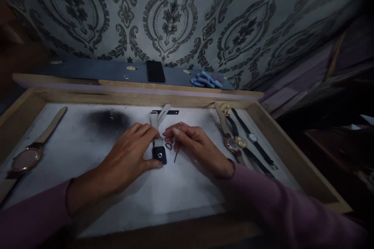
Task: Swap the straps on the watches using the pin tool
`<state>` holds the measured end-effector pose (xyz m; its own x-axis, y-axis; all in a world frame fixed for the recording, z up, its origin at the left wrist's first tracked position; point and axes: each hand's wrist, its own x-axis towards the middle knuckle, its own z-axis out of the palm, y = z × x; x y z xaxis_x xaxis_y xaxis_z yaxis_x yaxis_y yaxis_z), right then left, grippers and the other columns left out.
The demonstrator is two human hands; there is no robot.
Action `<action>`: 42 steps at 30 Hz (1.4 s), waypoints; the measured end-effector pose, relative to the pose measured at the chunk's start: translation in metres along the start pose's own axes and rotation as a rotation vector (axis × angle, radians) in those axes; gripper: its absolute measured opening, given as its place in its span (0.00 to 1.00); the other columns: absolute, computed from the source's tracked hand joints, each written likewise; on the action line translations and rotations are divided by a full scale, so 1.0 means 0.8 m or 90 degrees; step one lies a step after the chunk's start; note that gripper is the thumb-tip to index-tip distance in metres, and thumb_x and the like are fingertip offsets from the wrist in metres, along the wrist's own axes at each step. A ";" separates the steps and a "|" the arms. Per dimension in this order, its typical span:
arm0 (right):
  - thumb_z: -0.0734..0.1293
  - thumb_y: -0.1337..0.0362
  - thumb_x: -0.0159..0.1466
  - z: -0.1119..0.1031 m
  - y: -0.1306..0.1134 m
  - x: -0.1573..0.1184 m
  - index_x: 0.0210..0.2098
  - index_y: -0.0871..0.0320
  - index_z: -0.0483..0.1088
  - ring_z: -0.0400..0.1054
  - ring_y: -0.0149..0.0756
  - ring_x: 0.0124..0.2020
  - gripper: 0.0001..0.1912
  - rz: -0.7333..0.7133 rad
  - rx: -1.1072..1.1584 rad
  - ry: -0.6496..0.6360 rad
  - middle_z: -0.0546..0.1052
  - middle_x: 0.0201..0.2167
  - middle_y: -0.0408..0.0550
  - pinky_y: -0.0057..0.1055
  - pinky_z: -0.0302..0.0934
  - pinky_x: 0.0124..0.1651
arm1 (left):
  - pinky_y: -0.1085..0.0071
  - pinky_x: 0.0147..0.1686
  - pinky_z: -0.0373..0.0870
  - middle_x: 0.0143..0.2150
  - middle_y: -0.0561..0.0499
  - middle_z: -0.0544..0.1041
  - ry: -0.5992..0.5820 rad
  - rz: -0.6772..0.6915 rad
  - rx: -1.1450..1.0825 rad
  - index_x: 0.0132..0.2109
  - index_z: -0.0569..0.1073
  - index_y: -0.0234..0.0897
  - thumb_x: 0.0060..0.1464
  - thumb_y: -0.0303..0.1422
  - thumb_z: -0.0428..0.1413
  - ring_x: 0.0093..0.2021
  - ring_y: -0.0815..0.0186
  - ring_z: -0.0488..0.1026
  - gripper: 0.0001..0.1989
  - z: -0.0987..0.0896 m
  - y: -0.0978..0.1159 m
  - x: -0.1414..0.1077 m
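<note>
- Taking the smartwatch as the clock's centre: the smartwatch is lying inside a wooden-rimmed tray, showing what looks like its back, its pale strap reaching toward 12 o'clock.
- The left hand is coming in from 8 o'clock, its thumb pressing the case's near edge and its other fingers curling over the strap joint, gripping the watch between them, probably to steady it.
- The right hand is hovering at 3 o'clock, its fingers bunching near the strap; whether they are pinching anything, one cannot tell.
- A small black loop and a thin dark rod are sitting between the hands, presumably placed for easy reach.
- A black strip is lying near the far wall, toward 12 o'clock.
- Three watches are resting side by side at 3 o'clock, and a large brown watch at 9, perhaps set aside to leave working space.
- The far wall and slanting sides are bounding the hands; wider room is opening between the brown watch and the left hand, and toward 6 o'clock.
</note>
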<state>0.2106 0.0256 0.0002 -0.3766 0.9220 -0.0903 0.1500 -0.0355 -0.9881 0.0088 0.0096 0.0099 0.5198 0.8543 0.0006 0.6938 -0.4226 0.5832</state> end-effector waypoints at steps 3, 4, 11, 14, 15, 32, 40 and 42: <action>0.62 0.55 0.68 0.006 0.006 0.000 0.36 0.61 0.75 0.56 0.24 0.21 0.16 -0.005 -0.014 0.039 0.65 0.24 0.40 0.24 0.55 0.24 | 0.60 0.46 0.65 0.47 0.51 0.71 0.006 0.012 0.008 0.46 0.67 0.41 0.50 0.33 0.66 0.49 0.56 0.65 0.19 0.003 -0.005 0.000; 0.62 0.54 0.68 0.008 0.009 0.000 0.36 0.61 0.73 0.54 0.23 0.20 0.17 0.000 0.008 0.041 0.64 0.23 0.39 0.23 0.52 0.23 | 0.60 0.46 0.65 0.47 0.51 0.71 0.011 0.021 0.011 0.46 0.67 0.41 0.50 0.34 0.65 0.49 0.56 0.65 0.19 0.004 -0.006 0.001; 0.61 0.49 0.67 0.020 0.023 -0.002 0.34 0.58 0.65 0.54 0.23 0.18 0.17 0.002 0.085 0.058 0.67 0.21 0.39 0.21 0.48 0.19 | 0.61 0.45 0.65 0.46 0.50 0.72 0.020 0.043 0.024 0.44 0.68 0.40 0.52 0.36 0.63 0.48 0.56 0.65 0.15 0.006 -0.009 0.002; 0.63 0.51 0.66 0.020 0.026 -0.002 0.33 0.57 0.63 0.55 0.24 0.18 0.16 -0.019 0.045 0.059 0.68 0.22 0.39 0.21 0.50 0.19 | 0.60 0.45 0.64 0.46 0.50 0.72 0.023 0.042 0.019 0.44 0.68 0.41 0.51 0.36 0.64 0.48 0.55 0.65 0.16 0.006 -0.008 0.002; 0.64 0.52 0.66 0.020 0.027 -0.002 0.33 0.57 0.62 0.56 0.24 0.19 0.15 -0.028 0.030 0.056 0.68 0.22 0.39 0.22 0.50 0.20 | 0.61 0.44 0.64 0.46 0.50 0.72 0.021 0.041 0.017 0.44 0.67 0.40 0.51 0.35 0.64 0.47 0.56 0.65 0.16 0.006 -0.008 0.002; 0.63 0.59 0.67 0.022 0.026 -0.003 0.33 0.56 0.61 0.60 0.25 0.19 0.09 -0.103 -0.091 0.029 0.69 0.22 0.39 0.23 0.56 0.22 | 0.60 0.45 0.63 0.47 0.49 0.71 0.006 0.035 0.021 0.45 0.67 0.40 0.51 0.37 0.64 0.47 0.55 0.64 0.17 0.006 -0.009 0.005; 0.64 0.58 0.67 0.026 0.028 -0.002 0.33 0.56 0.61 0.59 0.25 0.19 0.10 -0.111 -0.075 0.026 0.69 0.22 0.39 0.24 0.55 0.22 | 0.60 0.43 0.63 0.46 0.50 0.71 0.013 0.045 0.020 0.44 0.66 0.41 0.51 0.37 0.64 0.46 0.56 0.64 0.17 0.007 -0.010 0.004; 0.63 0.59 0.67 0.026 0.029 -0.002 0.33 0.56 0.61 0.59 0.25 0.19 0.09 -0.116 -0.076 0.026 0.69 0.22 0.39 0.24 0.56 0.22 | 0.60 0.42 0.63 0.45 0.50 0.70 0.013 0.042 0.018 0.44 0.66 0.40 0.51 0.36 0.64 0.46 0.56 0.64 0.17 0.007 -0.009 0.005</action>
<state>0.1956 0.0152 -0.0250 -0.3709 0.9237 0.0962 0.1902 0.1770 -0.9657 0.0083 0.0142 0.0009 0.5545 0.8304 0.0544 0.6728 -0.4858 0.5580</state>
